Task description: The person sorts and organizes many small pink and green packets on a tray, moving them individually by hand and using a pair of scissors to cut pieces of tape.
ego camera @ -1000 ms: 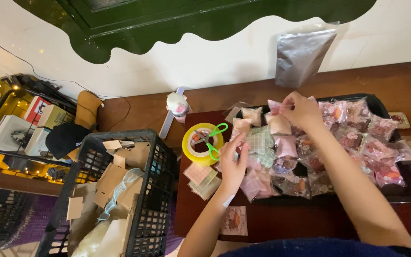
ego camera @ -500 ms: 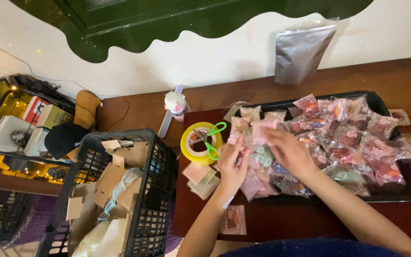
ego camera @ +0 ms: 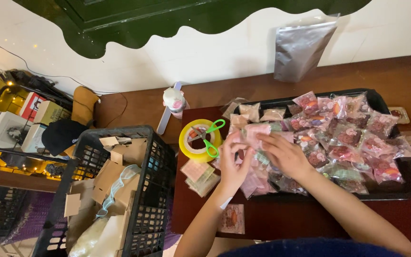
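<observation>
My left hand (ego camera: pixel 234 164) and my right hand (ego camera: pixel 285 153) meet over the left end of a black tray (ego camera: pixel 407 188) and together pinch a small pale pink packet (ego camera: pixel 257 132). The tray is heaped with several clear and pink packets of small items (ego camera: pixel 353 138). Just left of my left hand lies a yellow tape roll (ego camera: pixel 193 145) with green-handled scissors (ego camera: pixel 209 138) resting across it. A few flat pale packets (ego camera: pixel 198 172) lie on the dark wooden table (ego camera: pixel 281 221) below the roll.
A black plastic crate (ego camera: pixel 151 190) of cardboard scraps stands at the left of the table. A silver pouch (ego camera: pixel 300 47) leans on the wall behind. A small white bottle (ego camera: pixel 174 101) stands near the tape. One packet (ego camera: pixel 232 219) lies at the table's front edge.
My right hand came from the middle of the tray to its left end, bringing a pink packet. My left hand rose to meet it, and both now hold the packet.
</observation>
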